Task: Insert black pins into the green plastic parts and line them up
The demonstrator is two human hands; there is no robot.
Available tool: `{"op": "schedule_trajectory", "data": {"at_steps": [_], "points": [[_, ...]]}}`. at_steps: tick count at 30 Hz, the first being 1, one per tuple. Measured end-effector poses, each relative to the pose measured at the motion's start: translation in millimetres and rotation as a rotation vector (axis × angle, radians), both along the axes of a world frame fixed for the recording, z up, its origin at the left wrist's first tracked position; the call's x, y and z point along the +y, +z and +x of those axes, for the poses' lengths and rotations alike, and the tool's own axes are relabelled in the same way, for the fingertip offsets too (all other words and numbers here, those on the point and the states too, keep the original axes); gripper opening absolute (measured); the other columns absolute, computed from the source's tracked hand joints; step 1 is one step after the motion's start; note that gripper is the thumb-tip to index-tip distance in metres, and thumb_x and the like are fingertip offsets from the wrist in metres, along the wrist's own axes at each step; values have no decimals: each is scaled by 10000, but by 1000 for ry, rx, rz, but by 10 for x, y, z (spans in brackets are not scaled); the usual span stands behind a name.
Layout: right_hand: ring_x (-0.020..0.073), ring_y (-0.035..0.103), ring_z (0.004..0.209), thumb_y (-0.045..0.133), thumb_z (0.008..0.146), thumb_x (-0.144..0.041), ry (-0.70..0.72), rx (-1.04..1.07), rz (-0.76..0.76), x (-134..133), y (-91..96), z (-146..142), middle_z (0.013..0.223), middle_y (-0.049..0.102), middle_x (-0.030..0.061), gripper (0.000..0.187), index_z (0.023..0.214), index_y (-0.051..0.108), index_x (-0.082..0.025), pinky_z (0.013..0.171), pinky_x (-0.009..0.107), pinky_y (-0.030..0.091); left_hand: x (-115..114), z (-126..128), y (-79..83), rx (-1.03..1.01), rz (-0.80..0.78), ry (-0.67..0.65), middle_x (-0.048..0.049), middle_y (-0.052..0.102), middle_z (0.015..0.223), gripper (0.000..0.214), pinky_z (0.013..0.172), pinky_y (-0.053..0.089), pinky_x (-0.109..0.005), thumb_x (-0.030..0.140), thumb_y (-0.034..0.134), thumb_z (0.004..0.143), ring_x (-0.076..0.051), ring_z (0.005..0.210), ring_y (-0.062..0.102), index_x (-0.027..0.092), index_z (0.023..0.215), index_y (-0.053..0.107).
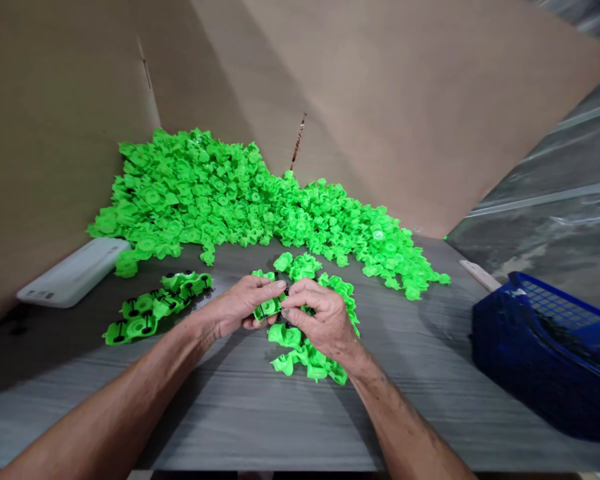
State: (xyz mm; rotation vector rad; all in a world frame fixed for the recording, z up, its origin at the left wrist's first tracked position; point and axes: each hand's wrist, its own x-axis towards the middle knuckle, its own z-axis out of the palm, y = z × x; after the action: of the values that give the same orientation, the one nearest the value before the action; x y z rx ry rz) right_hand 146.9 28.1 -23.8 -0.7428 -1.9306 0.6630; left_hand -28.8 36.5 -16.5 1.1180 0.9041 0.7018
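- Hundreds, at a guess, of loose green pieces sit in the big heap (240, 200) at the back of the bench (260, 413). Its front edge slopes toward the hands, so a knock could spill pieces into the work area.
- Small pile (305, 357) lies right under the right wrist. A forearm sweep could scatter it, or push pieces toward the near edge.
- Green part (269, 308) is held just above the bench, at centre, between both hands. Left hand (237, 308) and right hand (320, 319) have fingers pressed together, pinching it from either side. It's small and smooth-looking, so too much squeeze could make it pop out and vanish among lookalikes.
- Dark speck on the held part may be a black insert; too small to say.
- Cardboard walls (380, 100) close off the back and left.
- Blue basket (545, 360) sits at the right bench edge, well apart from the hands.
- White flat box (73, 272) is at far left, touching the heap's edge.
- Row of green pieces with black inserts (155, 308) lies just left of the left hand. An elbow drift could mix it with the loose ones.
- Nothing stands between the hands and the piles.
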Motion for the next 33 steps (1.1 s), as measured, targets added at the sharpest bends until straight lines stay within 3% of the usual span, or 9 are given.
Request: {"op": "schedule_trajectory", "data": {"at_steps": [15,19,24,33], "points": [[133,602,695,675,751,-181,-77,81,-22,-22,-30,-42,754,626,24,30,726,690,-187,609,251,491,-35,37,16,31,70,102,30,523,575,414,400,244,-177,563,677,708,-76,453,444,180,694,519],[135,598,694,690,728,-171,-113,126,-42,-35,-8,-43,782,626,30,29,727,664,-184,592,249,486,-53,61,44,95,236,193,42,473,577,402,421,294,-197,562,648,724,-81,484,400,182,670,528],[135,590,683,694,715,-153,-116,153,38,-29,29,-44,718,625,5,83,659,654,-201,660,277,488,-43,59,63,186,491,239,24,500,616,353,518,337,-221,512,607,759,-103,578,412,169,679,584],[141,614,691,658,737,-129,-110,109,99,-20,56,-19,719,639,8,132,631,645,-206,665,281,492,-111,111,91,206,625,284,38,474,601,280,568,352,-233,420,560,806,-104,581,404,186,654,534]]}}
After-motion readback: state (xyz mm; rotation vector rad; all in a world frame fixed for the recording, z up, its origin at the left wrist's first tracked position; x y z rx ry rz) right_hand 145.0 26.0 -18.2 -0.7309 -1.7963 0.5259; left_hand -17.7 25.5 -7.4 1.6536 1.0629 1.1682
